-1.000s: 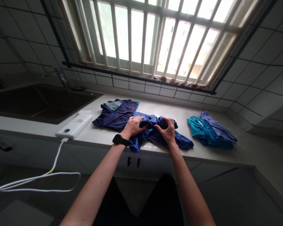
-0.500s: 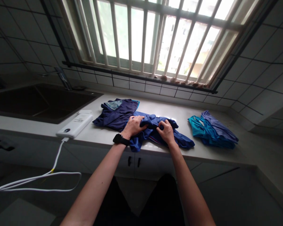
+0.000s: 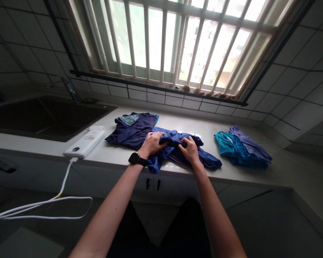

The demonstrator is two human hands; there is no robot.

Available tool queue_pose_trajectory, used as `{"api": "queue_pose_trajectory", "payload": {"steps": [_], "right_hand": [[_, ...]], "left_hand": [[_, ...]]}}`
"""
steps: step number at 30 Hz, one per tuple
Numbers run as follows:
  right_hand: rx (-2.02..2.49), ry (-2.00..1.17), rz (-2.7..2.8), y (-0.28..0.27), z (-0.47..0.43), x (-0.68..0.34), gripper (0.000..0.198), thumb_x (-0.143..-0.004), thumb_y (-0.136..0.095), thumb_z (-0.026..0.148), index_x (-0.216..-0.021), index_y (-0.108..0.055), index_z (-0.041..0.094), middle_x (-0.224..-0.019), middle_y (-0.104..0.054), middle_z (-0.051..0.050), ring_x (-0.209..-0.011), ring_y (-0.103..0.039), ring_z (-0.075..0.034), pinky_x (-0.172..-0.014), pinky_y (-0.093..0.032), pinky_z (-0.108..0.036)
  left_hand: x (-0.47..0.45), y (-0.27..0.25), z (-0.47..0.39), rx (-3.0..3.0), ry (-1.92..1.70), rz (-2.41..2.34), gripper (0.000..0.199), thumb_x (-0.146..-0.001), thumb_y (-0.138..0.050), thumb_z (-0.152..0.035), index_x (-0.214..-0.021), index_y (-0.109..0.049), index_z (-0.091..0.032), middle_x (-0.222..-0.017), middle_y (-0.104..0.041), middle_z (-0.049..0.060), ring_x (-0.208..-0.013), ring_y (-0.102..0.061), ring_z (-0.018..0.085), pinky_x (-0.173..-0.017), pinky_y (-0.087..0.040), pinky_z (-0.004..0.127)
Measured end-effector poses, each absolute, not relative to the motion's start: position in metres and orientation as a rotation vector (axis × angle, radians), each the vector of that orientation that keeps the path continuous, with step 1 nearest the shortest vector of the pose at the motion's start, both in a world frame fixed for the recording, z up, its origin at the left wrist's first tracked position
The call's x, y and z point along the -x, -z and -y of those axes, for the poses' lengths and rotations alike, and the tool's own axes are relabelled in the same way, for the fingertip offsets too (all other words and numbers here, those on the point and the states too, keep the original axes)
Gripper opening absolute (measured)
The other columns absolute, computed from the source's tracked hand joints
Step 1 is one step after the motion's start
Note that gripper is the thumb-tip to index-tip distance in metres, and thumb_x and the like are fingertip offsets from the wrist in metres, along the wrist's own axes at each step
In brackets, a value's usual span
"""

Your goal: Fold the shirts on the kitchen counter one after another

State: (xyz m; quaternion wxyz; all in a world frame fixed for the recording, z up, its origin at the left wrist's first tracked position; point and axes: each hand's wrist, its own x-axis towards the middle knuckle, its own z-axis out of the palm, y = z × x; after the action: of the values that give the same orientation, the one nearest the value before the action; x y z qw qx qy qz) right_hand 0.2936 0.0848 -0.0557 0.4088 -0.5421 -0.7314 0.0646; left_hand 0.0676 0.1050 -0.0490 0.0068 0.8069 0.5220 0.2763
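Observation:
A crumpled blue garment (image 3: 174, 138) lies near the front edge of the counter, one end stretched out to the right. My left hand (image 3: 152, 143), with a black watch on its wrist, grips the garment's left part; its fingertips are partly hidden in the cloth. On the right part, my right hand (image 3: 190, 149) pinches a fold between curled fingers. Left of the blue garment, and touching it, lies a dark purple garment (image 3: 134, 132) with a patterned patch. A folded stack of teal and lavender clothes (image 3: 239, 148) rests apart on the right.
A white power bank (image 3: 84, 143) with a white cable (image 3: 66, 179) plugged in lies on the counter (image 3: 118, 157) at left. Behind it are a dark sink (image 3: 43, 118) and a faucet (image 3: 71, 89). A barred window (image 3: 164, 43) rises above the tiled backsplash.

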Motion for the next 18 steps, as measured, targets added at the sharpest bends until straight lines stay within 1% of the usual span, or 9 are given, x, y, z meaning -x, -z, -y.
{"api": "queue_pose_trajectory", "payload": {"steps": [6, 12, 14, 16, 18], "right_hand": [[1.35, -0.172, 1.822, 0.0558, -0.0835, -0.2927, 0.006, -0.083, -0.064, 0.029, -0.079, -0.062, 0.025, -0.089, -0.053, -0.002, -0.09, -0.058, -0.024, -0.088, -0.05, -0.037], [1.351, -0.176, 1.821, 0.0559, -0.0834, -0.2942, 0.007, -0.083, -0.064, 0.03, -0.079, -0.061, 0.025, -0.088, -0.053, -0.002, -0.09, -0.06, -0.024, -0.089, -0.051, -0.038], [1.349, -0.173, 1.828, 0.0567, -0.0848, -0.2952, 0.007, -0.083, -0.064, 0.031, -0.08, -0.061, 0.025, -0.089, -0.055, -0.002, -0.09, -0.061, -0.024, -0.088, -0.051, -0.037], [1.361, -0.165, 1.824, 0.0581, -0.0871, -0.2945, 0.008, -0.084, -0.063, 0.032, -0.082, -0.061, 0.025, -0.092, -0.059, -0.003, -0.09, -0.063, -0.024, -0.087, -0.052, -0.037], [1.405, -0.163, 1.788, 0.0596, -0.0897, -0.291, 0.01, -0.085, -0.063, 0.033, -0.09, -0.064, 0.025, -0.098, -0.065, -0.005, -0.092, -0.065, -0.025, -0.086, -0.053, -0.037]], "left_hand": [[-0.0673, 0.051, -0.1067, -2.528, -0.884, -1.627, 0.041, -0.094, -0.06, -0.043, -0.127, -0.065, -0.019, -0.122, -0.074, 0.014, -0.117, -0.066, 0.031, -0.109, -0.041, 0.046], [-0.0666, 0.0505, -0.106, -2.536, -0.879, -1.622, 0.042, -0.095, -0.06, -0.044, -0.128, -0.064, -0.019, -0.122, -0.074, 0.014, -0.118, -0.066, 0.031, -0.109, -0.042, 0.046], [-0.0659, 0.0511, -0.1075, -2.534, -0.865, -1.634, 0.043, -0.094, -0.061, -0.044, -0.128, -0.064, -0.019, -0.122, -0.074, 0.014, -0.118, -0.067, 0.031, -0.109, -0.042, 0.046], [-0.066, 0.0524, -0.111, -2.504, -0.826, -1.692, 0.042, -0.094, -0.062, -0.043, -0.129, -0.064, -0.019, -0.123, -0.073, 0.015, -0.117, -0.067, 0.032, -0.105, -0.045, 0.045], [-0.0677, 0.0534, -0.1153, -2.452, -0.766, -1.804, 0.039, -0.096, -0.058, -0.036, -0.131, -0.063, -0.018, -0.126, -0.071, 0.016, -0.117, -0.067, 0.031, -0.099, -0.049, 0.043]]}}
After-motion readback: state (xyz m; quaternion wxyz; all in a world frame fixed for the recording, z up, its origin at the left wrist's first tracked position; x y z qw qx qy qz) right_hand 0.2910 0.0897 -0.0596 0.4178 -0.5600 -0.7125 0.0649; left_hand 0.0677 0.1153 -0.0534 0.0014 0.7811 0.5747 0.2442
